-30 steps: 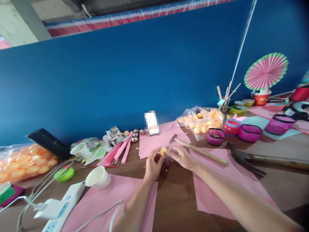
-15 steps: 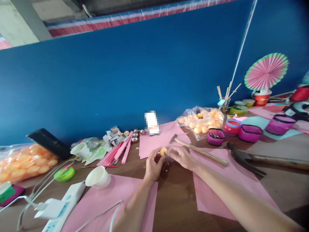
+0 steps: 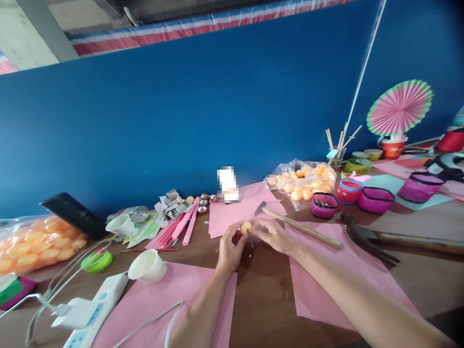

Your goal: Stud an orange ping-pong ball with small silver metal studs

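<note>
Between the thumb and fingers of my left hand (image 3: 230, 249) is a small orange ball (image 3: 246, 227), with a dark spot low on its side. My right hand (image 3: 272, 235) is closed in a pinch right beside the ball; what its fingertips hold, if anything, is too small to name. Beneath the hands lies a little heap of small dark bits (image 3: 254, 240) on the brown table (image 3: 261, 299). Just beyond my right hand, a small hammer (image 3: 300, 227) with a wooden handle rests across pink paper (image 3: 326, 270).
A bag of orange balls (image 3: 304, 181) lies at the back; another bag (image 3: 39, 244) is far left. A claw hammer (image 3: 371, 237) is on the right, near small purple containers (image 3: 377, 199). Left are a white cup (image 3: 147, 267), a power strip (image 3: 99, 309) with cables, and pink strips (image 3: 177, 224).
Almost nothing differs. The orange ball has turned or shifted very slightly between my fingers; both hands stay in the same place.
</note>
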The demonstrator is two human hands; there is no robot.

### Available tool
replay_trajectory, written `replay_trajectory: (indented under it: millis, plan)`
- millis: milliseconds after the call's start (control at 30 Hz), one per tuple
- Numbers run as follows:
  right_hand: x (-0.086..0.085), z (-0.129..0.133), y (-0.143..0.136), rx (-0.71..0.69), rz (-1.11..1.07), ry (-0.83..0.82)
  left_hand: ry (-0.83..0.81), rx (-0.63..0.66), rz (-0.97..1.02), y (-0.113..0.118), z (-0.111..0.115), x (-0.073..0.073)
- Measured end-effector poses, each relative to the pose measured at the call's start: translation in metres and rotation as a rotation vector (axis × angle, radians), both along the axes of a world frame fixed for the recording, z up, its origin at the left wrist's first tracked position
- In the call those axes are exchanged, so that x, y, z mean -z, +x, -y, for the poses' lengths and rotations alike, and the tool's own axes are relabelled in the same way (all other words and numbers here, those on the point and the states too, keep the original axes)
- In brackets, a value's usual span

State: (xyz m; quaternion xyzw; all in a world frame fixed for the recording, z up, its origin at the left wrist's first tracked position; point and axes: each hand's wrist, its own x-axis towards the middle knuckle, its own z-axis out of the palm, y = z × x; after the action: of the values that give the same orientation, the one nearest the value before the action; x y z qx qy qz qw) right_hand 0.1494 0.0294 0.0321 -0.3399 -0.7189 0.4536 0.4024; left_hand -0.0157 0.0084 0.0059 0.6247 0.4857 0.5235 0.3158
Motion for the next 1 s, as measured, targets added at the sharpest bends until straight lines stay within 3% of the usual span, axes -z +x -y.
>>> replay_trajectory:
  millis: [467,1000]
  plan:
    - [0.008,-0.005,0.006,0.017,0.021,-0.081,0.119,0.004,-0.162,0.001,0.003,-0.009]
    - [0.010,-0.005,0.004,0.129,0.058,-0.053,0.141,0.018,-0.202,0.002,0.003,-0.007]
